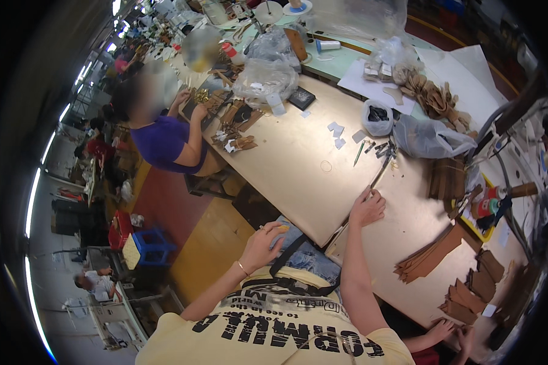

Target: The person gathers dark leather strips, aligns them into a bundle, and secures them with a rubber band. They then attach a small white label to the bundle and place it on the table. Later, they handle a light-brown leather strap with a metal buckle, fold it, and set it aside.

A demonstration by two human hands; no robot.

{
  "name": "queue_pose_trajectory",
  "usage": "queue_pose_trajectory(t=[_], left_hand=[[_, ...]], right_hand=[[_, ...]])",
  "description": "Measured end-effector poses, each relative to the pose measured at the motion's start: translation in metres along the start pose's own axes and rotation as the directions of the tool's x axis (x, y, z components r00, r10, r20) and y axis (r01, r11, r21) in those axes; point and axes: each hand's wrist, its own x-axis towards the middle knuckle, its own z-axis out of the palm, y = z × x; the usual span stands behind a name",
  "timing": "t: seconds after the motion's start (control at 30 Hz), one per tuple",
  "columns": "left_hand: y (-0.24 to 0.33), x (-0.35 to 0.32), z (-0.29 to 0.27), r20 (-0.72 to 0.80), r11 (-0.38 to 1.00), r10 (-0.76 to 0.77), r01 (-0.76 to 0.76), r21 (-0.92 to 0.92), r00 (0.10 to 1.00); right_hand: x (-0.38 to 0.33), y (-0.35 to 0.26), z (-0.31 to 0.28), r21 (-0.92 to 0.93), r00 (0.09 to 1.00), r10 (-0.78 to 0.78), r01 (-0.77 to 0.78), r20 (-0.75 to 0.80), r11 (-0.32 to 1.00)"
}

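As r. hand rests on table, clear bag – dark bits.

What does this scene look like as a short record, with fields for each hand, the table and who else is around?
left hand: off the table above the lap, pinching a small yellowish object
right hand: at the table edge, fingers on a long thin tool
table: tan top; brown cut pieces, clear plastic bags, green pen
others: person in purple top seated at the far side

Bright, even light fills the room from long ceiling lamps at the left. Edges bend and go black. Shadows are soft.
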Motion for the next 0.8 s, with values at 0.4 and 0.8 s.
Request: queue_pose_trajectory(t=[0.4,0.8], left_hand=[[-0.054,-0.028,0.036,0.200,0.994,-0.113,0.113,0.009,0.973],[-0.071,-0.057,0.050,0.073,0.960,-0.249,0.256,-0.113,0.966]], right_hand=[[0.000,-0.003,0.000,-0.103,0.999,-0.024,0.021,-0.029,0.994],[-0.001,0.001,0.001,-0.129,0.998,-0.045,0.049,0.034,0.990]])
